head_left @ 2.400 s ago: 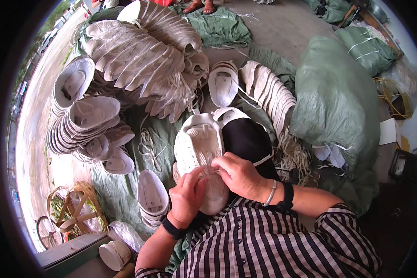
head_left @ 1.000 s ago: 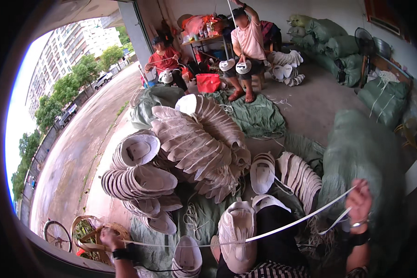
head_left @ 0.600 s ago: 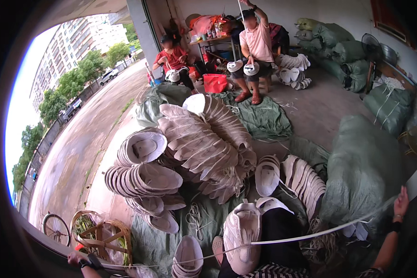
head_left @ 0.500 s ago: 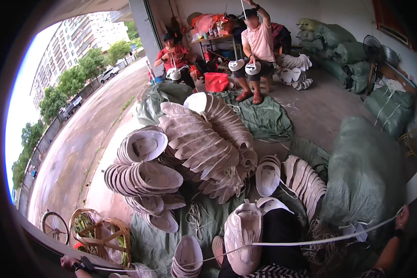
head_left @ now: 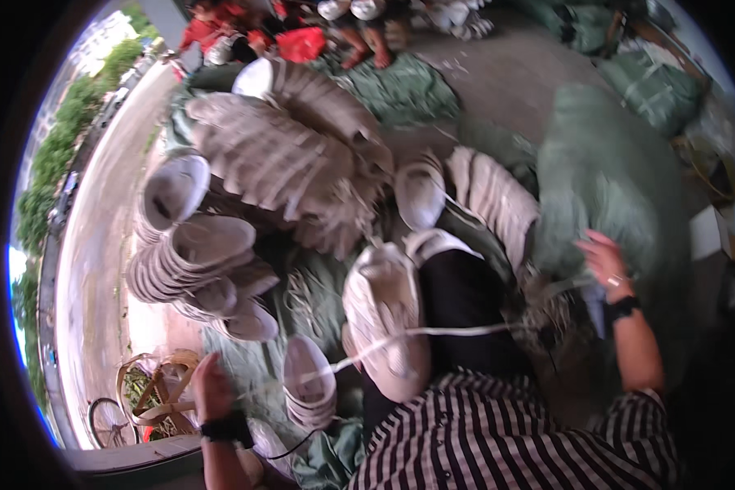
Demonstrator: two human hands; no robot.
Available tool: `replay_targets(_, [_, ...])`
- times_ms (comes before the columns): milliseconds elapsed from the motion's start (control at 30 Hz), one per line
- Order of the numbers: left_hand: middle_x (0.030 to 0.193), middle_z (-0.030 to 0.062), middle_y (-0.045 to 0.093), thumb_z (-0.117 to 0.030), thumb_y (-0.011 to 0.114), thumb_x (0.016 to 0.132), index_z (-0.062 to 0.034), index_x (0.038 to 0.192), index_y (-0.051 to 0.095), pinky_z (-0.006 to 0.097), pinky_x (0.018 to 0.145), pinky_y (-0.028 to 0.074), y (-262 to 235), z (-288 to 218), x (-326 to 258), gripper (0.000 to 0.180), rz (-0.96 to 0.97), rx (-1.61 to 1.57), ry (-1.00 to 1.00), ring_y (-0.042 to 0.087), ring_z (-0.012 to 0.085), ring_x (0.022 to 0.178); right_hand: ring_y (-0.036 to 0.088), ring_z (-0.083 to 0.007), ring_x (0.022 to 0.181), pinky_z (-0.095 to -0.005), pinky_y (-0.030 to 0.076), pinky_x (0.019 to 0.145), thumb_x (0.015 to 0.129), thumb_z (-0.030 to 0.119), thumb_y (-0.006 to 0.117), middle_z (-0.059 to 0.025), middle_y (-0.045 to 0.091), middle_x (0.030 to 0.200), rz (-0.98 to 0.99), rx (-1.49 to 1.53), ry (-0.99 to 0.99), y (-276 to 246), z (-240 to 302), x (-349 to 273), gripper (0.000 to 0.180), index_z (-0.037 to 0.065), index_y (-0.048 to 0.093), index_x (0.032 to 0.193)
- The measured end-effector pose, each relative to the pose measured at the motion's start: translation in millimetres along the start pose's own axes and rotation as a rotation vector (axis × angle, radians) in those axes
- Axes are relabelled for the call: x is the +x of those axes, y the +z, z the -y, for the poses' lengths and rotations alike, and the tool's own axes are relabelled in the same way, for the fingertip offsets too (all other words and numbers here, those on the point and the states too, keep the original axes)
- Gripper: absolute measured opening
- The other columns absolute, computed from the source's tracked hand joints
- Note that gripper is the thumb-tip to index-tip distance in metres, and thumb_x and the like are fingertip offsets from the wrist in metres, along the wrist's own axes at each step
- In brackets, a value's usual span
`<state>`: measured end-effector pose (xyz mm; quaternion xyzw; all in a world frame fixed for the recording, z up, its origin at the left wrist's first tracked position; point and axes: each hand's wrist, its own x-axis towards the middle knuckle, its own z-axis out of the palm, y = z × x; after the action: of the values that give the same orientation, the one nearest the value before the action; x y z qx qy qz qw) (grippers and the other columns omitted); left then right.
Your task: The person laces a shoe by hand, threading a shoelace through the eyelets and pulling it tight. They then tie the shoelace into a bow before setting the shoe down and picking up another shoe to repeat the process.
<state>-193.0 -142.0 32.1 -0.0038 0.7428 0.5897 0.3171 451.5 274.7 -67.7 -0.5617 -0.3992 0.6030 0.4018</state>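
A beige shoe upper (head_left: 381, 314) stands on my lap, toe toward me. A white shoelace (head_left: 433, 331) runs across it, its ends trailing loosely and blurred to both sides. My right hand (head_left: 604, 260) is up beside the large green sack, fingers stretched apart and free of the lace. My left hand (head_left: 211, 385) is raised at the lower left, near the woven basket. Motion smears its fingers, and whether the lace touches them cannot be made out. A stack of shoe uppers (head_left: 309, 384) stands between my left hand and the upper on my lap.
Piles of beige shoe uppers (head_left: 278, 151) lie ahead on green sheeting, with nested stacks (head_left: 192, 253) at left. A full green sack (head_left: 608, 180) stands at right. A woven basket (head_left: 159, 400) sits lower left. Two seated people are partly visible at the far side.
The view has tipped downward. Both hands have come inward from the lower corners, the right no longer pulling the lace. The lace, stretched taut before, now hangs slack across the shoe upper.
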Motion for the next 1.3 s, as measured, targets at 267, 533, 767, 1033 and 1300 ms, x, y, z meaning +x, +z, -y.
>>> replay_targets(267, [0.060,0.0019,0.056,-0.034,0.052,0.092,-0.0011,0.083,0.067,0.024,0.045,0.039,252,37,-91,0.037,0.770,0.467,0.350,0.049,0.0078,0.047,0.068,-0.0146,0.066,-0.0252,0.053,0.056,0.085,0.002,0.056,-0.0098,0.069,0.076,0.663,-0.553,-0.467,264,-22,-129,0.017,0.002,0.064,0.101])
replay_targets(533, [0.068,0.0134,0.065,-0.025,0.060,0.083,-0.0057,0.090,0.066,0.037,0.060,0.051,269,43,-108,0.021,0.692,1.196,0.762,0.065,0.0272,0.062,0.063,-0.0347,0.078,-0.0448,0.049,0.069,0.079,0.015,0.059,-0.0160,0.065,0.077,0.708,-0.963,-0.534,256,-31,-170,0.009,0.007,0.063,0.083])
replay_targets(767, [0.074,0.0118,0.066,-0.020,0.061,0.077,-0.0101,0.086,0.068,0.039,0.067,0.051,277,31,-110,0.015,0.808,1.354,0.714,0.065,0.0293,0.072,0.063,-0.0355,0.077,-0.0461,0.049,0.069,0.080,0.014,0.057,-0.0169,0.064,0.076,0.677,-1.035,-0.486,257,-30,-177,0.010,0.006,0.062,0.083])
replay_targets(1033, [0.062,0.0097,0.064,-0.019,0.060,0.078,-0.0087,0.083,0.069,0.032,0.056,0.052,279,33,-91,0.015,0.994,1.416,0.728,0.064,0.0201,0.052,0.064,-0.0349,0.066,-0.0446,0.050,0.061,0.082,0.016,0.056,-0.0184,0.063,0.072,0.658,-0.936,-0.564,262,-36,-168,0.014,0.004,0.062,0.085])
replay_targets(1300, [0.075,0.0122,0.067,-0.026,0.054,0.082,-0.0145,0.090,0.069,0.042,0.064,0.052,264,55,-100,0.020,0.811,1.323,0.803,0.065,0.0321,0.070,0.060,-0.0193,0.049,-0.0330,0.047,0.039,0.084,0.003,0.053,-0.0090,0.062,0.064,0.745,-0.565,0.208,271,-18,-164,0.011,0.001,0.062,0.077])
